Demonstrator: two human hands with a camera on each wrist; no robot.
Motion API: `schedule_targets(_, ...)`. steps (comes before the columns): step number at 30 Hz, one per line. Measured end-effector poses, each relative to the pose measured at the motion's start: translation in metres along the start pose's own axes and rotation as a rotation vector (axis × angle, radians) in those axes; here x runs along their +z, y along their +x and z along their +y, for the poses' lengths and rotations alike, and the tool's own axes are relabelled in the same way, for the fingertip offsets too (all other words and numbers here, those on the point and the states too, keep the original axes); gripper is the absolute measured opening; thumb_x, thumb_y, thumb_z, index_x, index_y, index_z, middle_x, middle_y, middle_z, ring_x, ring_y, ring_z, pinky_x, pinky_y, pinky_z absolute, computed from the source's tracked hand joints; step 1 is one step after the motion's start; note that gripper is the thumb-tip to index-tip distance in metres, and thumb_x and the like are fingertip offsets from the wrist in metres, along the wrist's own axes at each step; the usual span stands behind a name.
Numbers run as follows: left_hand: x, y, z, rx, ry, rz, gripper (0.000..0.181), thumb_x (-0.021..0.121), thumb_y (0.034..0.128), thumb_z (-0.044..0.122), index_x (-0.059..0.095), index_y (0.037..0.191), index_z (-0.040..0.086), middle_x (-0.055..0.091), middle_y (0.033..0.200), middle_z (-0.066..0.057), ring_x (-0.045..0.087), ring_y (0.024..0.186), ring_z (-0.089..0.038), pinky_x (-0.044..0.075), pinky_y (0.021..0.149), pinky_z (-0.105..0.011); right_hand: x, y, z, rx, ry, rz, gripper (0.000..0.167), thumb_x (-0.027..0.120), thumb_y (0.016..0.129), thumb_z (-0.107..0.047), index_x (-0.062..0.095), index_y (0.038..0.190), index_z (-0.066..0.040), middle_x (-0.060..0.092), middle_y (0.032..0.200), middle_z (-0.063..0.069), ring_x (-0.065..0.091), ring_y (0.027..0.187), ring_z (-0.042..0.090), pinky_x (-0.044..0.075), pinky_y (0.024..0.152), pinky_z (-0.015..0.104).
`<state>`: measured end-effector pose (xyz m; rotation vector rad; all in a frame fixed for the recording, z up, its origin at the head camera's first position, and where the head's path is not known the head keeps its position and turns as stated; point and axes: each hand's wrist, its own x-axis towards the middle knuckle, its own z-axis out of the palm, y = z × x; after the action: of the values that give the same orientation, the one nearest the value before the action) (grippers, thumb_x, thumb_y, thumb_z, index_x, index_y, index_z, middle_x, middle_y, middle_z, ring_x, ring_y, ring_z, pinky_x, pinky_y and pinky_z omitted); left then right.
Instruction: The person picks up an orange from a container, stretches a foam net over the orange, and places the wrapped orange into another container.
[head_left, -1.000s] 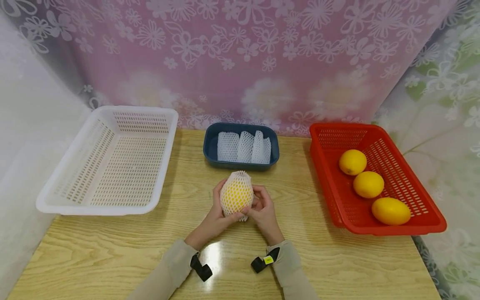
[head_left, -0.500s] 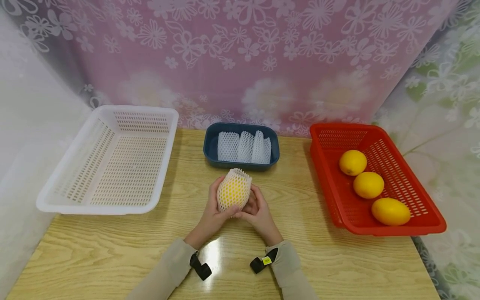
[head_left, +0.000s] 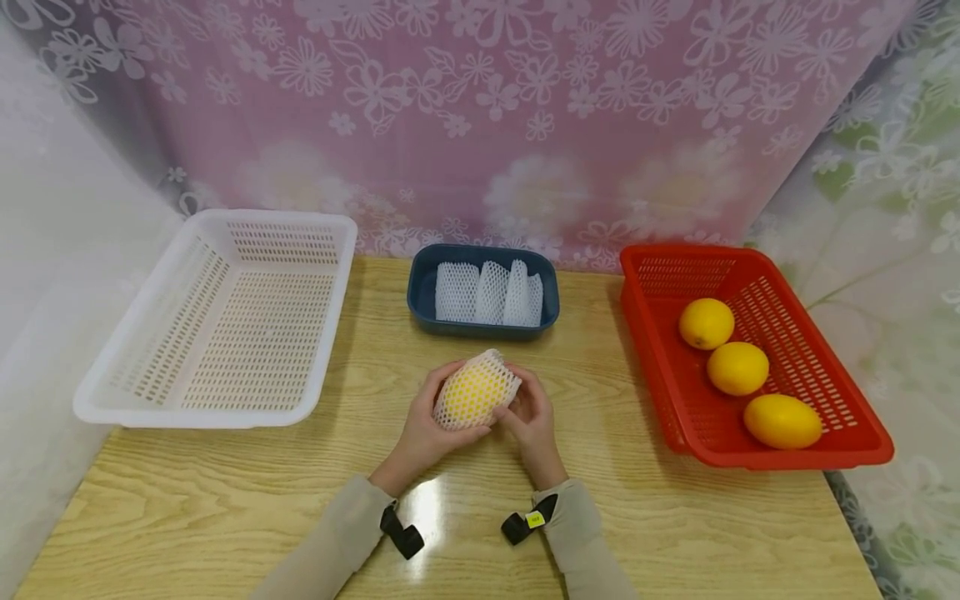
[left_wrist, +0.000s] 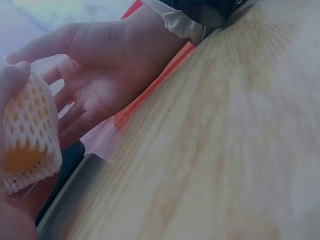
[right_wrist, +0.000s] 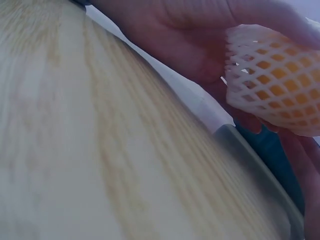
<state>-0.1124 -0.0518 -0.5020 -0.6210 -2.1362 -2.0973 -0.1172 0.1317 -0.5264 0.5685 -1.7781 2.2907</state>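
At the tabletop's (head_left: pixel 315 517) far left corner sits a white slatted basket (head_left: pixel 195 419), its near end seeming to reach past the left edge; the perforated floor shows pale wood colour through its slots. To the right of it, toward the middle of the tabletop and nearer the front edge than the basket's far rim, the left hand (head_left: pixel 423 427) is wrapped around a yellow fruit (head_left: pixel 472 395), thumb along the near side and fingers behind. The fruit wears a white foam net (head_left: pixel 510 383) with a loose, open end that juts toward the right and the far edge (the yellow shows plainly through the mesh). Just beyond the fruit, near the middle of the far edge, stands a dark blue tray (head_left: pixel 483 332). It holds a row of folded white foam sleeves (head_left: pixel 492 293), the rightmost partly doubled over. The right hand (head_left: pixel 534 423) is at the net's right end, thumb on the near side and fingers curled behind, half closed on the netting; how firmly it pinches I cannot tell. At the right edge sits a red basket (head_left: pixel 787 459), carrying three bare yellow fruits (head_left: pixel 738 368) in a slanting line from its far end to its near right corner.
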Motion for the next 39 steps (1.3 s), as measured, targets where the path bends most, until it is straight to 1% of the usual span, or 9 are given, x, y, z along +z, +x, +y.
schedule_targets(12,-0.0025,0.0002,0.0064,-0.001,0.005,-0.053,0.088,0.085,0.0704,-0.007,0.041,0.146,0.001,0.046,0.144,-0.020,0.049,0.125,-0.030,0.040,0.103,-0.036,0.0006,0.0032,0.0012,-0.049,0.040,-0.010,0.034,0.074,0.088,-0.003,0.055,0.111,0.013,0.059,0.129,0.008,0.054,0.121,0.021,0.048,0.097,0.028)
schedule_targets(16,-0.0038,-0.0005,0.0081,-0.001,0.063,-0.050,0.089,0.087,0.0699,-0.003,0.043,0.147,0.003,0.049,0.145,-0.018,0.049,0.128,-0.030,0.040,0.105,-0.034,0.0023,0.0022,0.0002,-0.008,0.052,-0.001,0.051,0.072,0.089,-0.003,0.045,0.129,0.012,0.054,0.131,0.011,0.055,0.117,0.020,0.048,0.096,0.027)
schedule_targets(21,-0.0053,0.0001,0.0079,0.030,0.065,-0.061,0.089,0.088,0.0693,-0.002,0.045,0.147,0.002,0.051,0.145,-0.015,0.048,0.132,-0.026,0.038,0.107,-0.031,0.0021,0.0027,-0.0013,0.080,0.064,-0.026,0.079,0.069,0.092,-0.011,0.023,0.156,-0.003,0.039,0.148,0.016,0.050,0.126,0.021,0.045,0.100,0.028)
schedule_targets(25,-0.0048,0.0003,0.0067,0.045,0.060,-0.060,0.089,0.088,0.0704,-0.001,0.044,0.147,0.002,0.050,0.146,-0.016,0.046,0.134,-0.022,0.036,0.108,-0.028,0.0006,0.0039,-0.0021,0.134,0.044,-0.062,0.074,0.065,0.093,-0.009,0.026,0.155,0.001,0.032,0.155,0.019,0.045,0.133,0.021,0.040,0.106,0.027)
schedule_targets(28,-0.0035,0.0004,0.0051,0.051,0.024,-0.047,0.091,0.086,0.0717,-0.004,0.038,0.148,0.000,0.045,0.148,-0.021,0.042,0.136,-0.025,0.031,0.110,-0.025,0.0003,0.0040,-0.0016,0.150,0.059,-0.039,0.066,0.063,0.091,-0.005,0.033,0.150,0.006,0.042,0.146,0.020,0.047,0.129,0.020,0.041,0.104,0.027)
schedule_targets(30,-0.0027,0.0003,0.0035,0.054,-0.025,-0.027,0.092,0.084,0.0730,-0.006,0.033,0.149,-0.002,0.042,0.147,-0.026,0.040,0.137,-0.029,0.030,0.110,-0.024,0.0007,0.0039,-0.0014,0.162,0.095,-0.004,0.063,0.063,0.090,-0.003,0.038,0.147,0.004,0.047,0.141,0.015,0.050,0.125,0.019,0.044,0.102,0.027)
schedule_targets(33,-0.0016,0.0004,0.0013,0.031,-0.147,-0.007,0.090,0.080,0.0763,-0.010,0.027,0.149,-0.005,0.035,0.147,-0.032,0.038,0.135,-0.031,0.033,0.108,-0.023,0.0013,0.0035,-0.0010,0.170,0.157,0.051,0.057,0.063,0.088,0.000,0.043,0.142,0.000,0.051,0.135,0.010,0.052,0.119,0.019,0.047,0.098,0.028)
schedule_targets(35,-0.0012,0.0005,0.0009,-0.015,-0.194,-0.006,0.088,0.079,0.0792,-0.007,0.026,0.150,-0.003,0.033,0.147,-0.030,0.040,0.133,-0.027,0.038,0.105,-0.023,0.0015,0.0037,-0.0012,0.166,0.188,0.076,0.054,0.063,0.087,0.001,0.045,0.138,-0.004,0.052,0.133,0.009,0.053,0.117,0.019,0.048,0.096,0.028)
schedule_targets(39,-0.0017,0.0013,0.0030,-0.101,-0.166,-0.028,0.084,0.079,0.0820,0.001,0.031,0.151,0.002,0.038,0.148,-0.019,0.044,0.128,-0.023,0.041,0.101,-0.025,0.0011,0.0040,-0.0013,0.142,0.195,0.080,0.052,0.064,0.085,0.004,0.047,0.133,-0.006,0.052,0.130,0.010,0.053,0.114,0.020,0.048,0.094,0.028)
